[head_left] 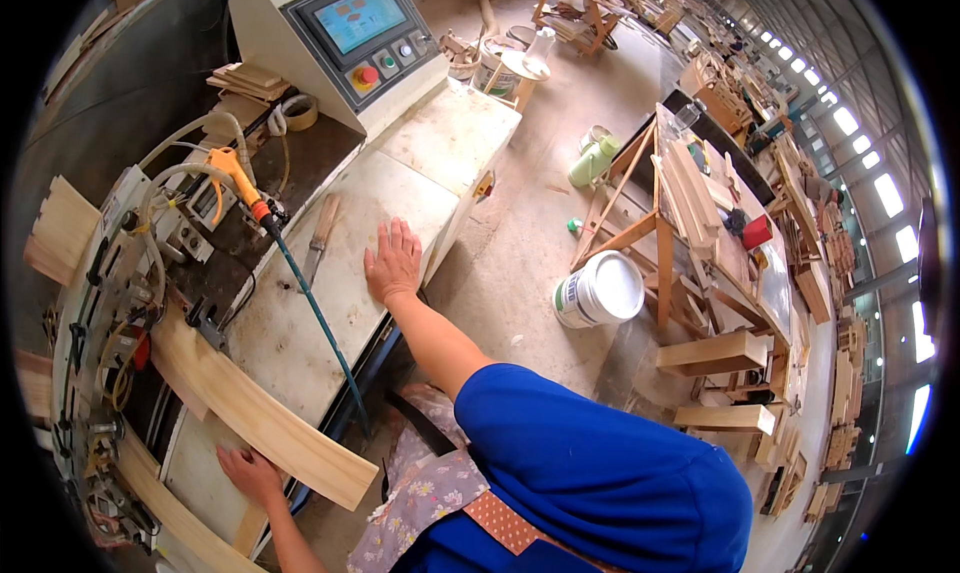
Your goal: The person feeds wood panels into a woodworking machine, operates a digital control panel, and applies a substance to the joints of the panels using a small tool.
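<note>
Fingers of the right hand lie slightly spread on a white counter; those of the left hand sit loosely parted beside a curved wooden board, contact unclear. Lettering marks a white bucket.

A bare stretch of the desk is leaving room between the right hand and the control console, which is blocking the far end. The orange air gun's thin teal tube is slanting across the middle, with a wooden-handled tool lying between it and the right hand. The curved board is standing in the way between the tube and the left hand.
</note>
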A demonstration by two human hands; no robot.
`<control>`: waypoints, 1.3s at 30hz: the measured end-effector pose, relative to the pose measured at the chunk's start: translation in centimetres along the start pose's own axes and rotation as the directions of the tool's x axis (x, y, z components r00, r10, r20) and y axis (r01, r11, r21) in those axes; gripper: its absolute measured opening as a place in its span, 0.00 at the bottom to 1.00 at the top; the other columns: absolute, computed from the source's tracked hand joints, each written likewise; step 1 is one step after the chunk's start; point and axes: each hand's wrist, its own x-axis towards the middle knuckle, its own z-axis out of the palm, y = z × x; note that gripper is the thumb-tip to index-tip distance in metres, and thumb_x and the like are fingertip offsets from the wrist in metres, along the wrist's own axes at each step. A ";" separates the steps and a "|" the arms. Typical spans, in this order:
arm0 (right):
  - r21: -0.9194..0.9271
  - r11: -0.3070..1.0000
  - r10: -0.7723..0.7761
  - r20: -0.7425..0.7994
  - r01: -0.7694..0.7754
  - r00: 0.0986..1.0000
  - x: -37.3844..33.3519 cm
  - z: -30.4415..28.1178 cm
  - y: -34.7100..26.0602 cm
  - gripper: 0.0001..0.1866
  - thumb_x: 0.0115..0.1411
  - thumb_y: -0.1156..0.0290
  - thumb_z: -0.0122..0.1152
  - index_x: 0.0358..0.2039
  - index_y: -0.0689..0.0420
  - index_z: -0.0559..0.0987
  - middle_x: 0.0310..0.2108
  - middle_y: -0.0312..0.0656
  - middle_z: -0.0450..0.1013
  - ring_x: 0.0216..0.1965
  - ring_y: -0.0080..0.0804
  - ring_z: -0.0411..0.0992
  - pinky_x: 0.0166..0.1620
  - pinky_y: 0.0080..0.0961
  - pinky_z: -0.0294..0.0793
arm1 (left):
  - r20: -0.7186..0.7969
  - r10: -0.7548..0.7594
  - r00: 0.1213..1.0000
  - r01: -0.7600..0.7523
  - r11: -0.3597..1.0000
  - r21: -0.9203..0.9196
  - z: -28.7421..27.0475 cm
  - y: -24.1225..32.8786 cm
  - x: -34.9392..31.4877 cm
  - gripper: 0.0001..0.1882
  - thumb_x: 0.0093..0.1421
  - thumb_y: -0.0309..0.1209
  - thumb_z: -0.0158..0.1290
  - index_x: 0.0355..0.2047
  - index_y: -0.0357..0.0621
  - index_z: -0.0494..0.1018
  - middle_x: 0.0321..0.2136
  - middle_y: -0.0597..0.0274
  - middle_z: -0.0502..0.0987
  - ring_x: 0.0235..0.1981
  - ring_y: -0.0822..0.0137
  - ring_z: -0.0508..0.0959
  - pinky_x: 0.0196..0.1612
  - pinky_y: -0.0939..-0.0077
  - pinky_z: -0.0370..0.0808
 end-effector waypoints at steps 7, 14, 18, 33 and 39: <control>0.000 1.000 -0.017 -0.063 0.017 0.998 -0.6 0.1 0.3 0.33 0.57 0.56 0.55 0.60 0.56 0.63 0.64 0.49 0.53 0.67 0.43 0.47 0.67 0.42 0.43 | 0.012 -0.023 1.000 0.023 1.000 0.017 0.0 0.0 -0.4 0.15 0.61 0.34 0.49 0.25 0.35 0.63 0.59 0.35 0.61 0.61 0.43 0.60 0.62 0.56 0.59; 0.014 1.000 -0.015 -0.039 0.015 0.999 -0.5 0.0 0.1 0.33 0.58 0.57 0.54 0.62 0.54 0.62 0.65 0.48 0.53 0.67 0.42 0.47 0.67 0.42 0.42 | 0.025 -0.040 0.999 0.039 0.998 0.045 0.2 -0.4 -0.7 0.14 0.61 0.33 0.49 0.25 0.35 0.63 0.59 0.35 0.61 0.61 0.44 0.60 0.61 0.58 0.59; 0.025 1.000 -0.007 -0.037 0.008 0.999 -0.5 -0.2 0.0 0.32 0.58 0.57 0.54 0.61 0.54 0.62 0.65 0.48 0.53 0.67 0.43 0.47 0.67 0.42 0.41 | 0.024 -0.045 0.999 0.044 0.998 0.045 -0.3 0.4 -0.6 0.14 0.61 0.33 0.49 0.25 0.35 0.64 0.59 0.36 0.61 0.61 0.44 0.60 0.61 0.58 0.59; 0.015 1.000 -0.023 -0.042 0.023 0.999 -0.3 0.1 0.1 0.32 0.58 0.56 0.53 0.61 0.55 0.63 0.65 0.49 0.53 0.67 0.43 0.46 0.66 0.42 0.42 | 0.016 -0.027 1.000 0.027 1.000 0.010 -0.2 0.1 -0.2 0.14 0.60 0.33 0.49 0.25 0.33 0.64 0.59 0.34 0.61 0.61 0.43 0.60 0.61 0.57 0.59; 0.006 1.000 -0.017 -0.018 0.017 1.000 -0.9 0.1 -0.1 0.32 0.58 0.56 0.54 0.61 0.56 0.62 0.65 0.50 0.52 0.67 0.44 0.47 0.66 0.44 0.42 | 0.021 -0.027 0.999 0.026 0.999 0.025 0.3 -1.0 -0.8 0.14 0.60 0.33 0.49 0.24 0.33 0.63 0.59 0.35 0.61 0.61 0.44 0.61 0.61 0.57 0.60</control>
